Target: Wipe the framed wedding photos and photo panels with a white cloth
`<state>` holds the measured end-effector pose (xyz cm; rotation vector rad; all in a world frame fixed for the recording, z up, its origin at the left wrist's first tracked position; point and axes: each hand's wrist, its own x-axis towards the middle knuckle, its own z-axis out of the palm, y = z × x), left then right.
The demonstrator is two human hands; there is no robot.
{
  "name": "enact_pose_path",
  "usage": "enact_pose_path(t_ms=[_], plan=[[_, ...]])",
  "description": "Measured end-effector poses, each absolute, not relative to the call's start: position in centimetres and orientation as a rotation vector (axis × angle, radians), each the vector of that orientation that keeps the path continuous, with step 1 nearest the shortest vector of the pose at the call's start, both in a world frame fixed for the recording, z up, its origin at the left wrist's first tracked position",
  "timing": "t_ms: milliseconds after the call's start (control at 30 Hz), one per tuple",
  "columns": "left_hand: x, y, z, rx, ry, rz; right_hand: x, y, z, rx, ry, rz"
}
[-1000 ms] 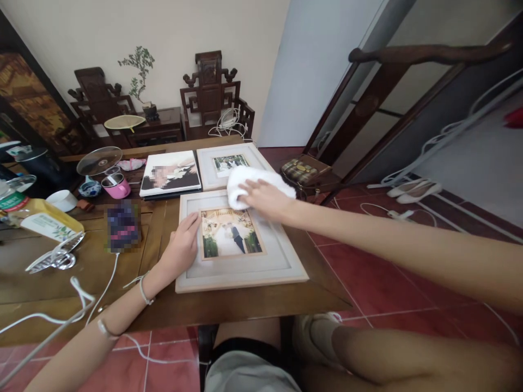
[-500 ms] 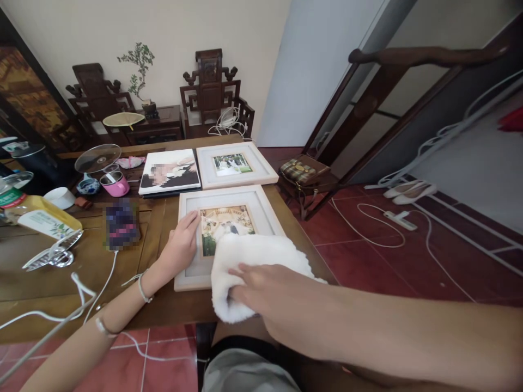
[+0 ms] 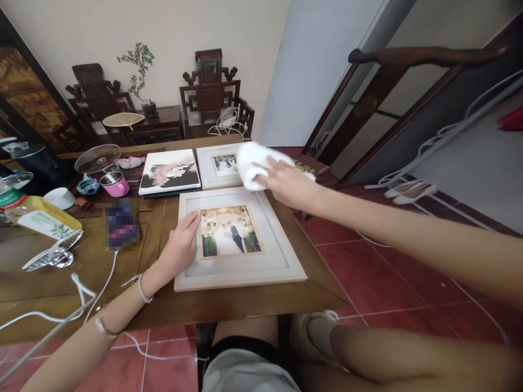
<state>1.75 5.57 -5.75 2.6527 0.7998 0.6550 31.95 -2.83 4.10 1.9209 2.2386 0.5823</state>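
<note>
A picture frame point(image 3: 281, 256) with pale wood edges lies on the table, a wedding photo in its middle. My left hand point(image 3: 182, 242) holds its left side, fingers together on top of it; the thumb is hidden. My right hand point(image 3: 288, 179) grips a bunched white fluffy cloth point(image 3: 253, 163). Hand and cloth are over the right part of a second picture frame point(image 3: 205, 166), hiding that part and reaching up to its photo. Whether the cloth touches this frame I cannot tell.
A white photo block point(image 3: 171, 169) lies left of the far frame. Leftward are a pink mug point(image 3: 115, 185), an oil bottle point(image 3: 44, 215), a silver clip point(image 3: 57, 253) and a blurred-out device point(image 3: 121, 223) with a white cable. A dark wooden chair point(image 3: 376, 92) stands at the right.
My right hand has carried the cloth away from me, off the near frame and up to the far one. The near photo is now uncovered. My left hand stays put.
</note>
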Motion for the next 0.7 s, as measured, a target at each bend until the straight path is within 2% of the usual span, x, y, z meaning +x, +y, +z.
enact_pose_path(t_ms=[133, 267, 500, 700], plan=[[1.8, 5.7, -5.8, 2.645, 0.801, 0.677, 28.8, -4.4, 1.5, 1.777, 2.304, 0.366], [1.8, 5.8, -6.0, 2.645, 0.778, 0.713, 25.7, -6.3, 1.7, 1.686, 2.284, 0.237], [1.7, 5.8, -5.8, 2.644, 0.790, 0.661, 23.7, -7.1, 5.7, 1.971, 1.845, 0.075], [1.7, 5.7, -5.9, 2.646, 0.778, 0.701, 25.8, -5.7, 5.2, 2.017, 1.959, 0.108]])
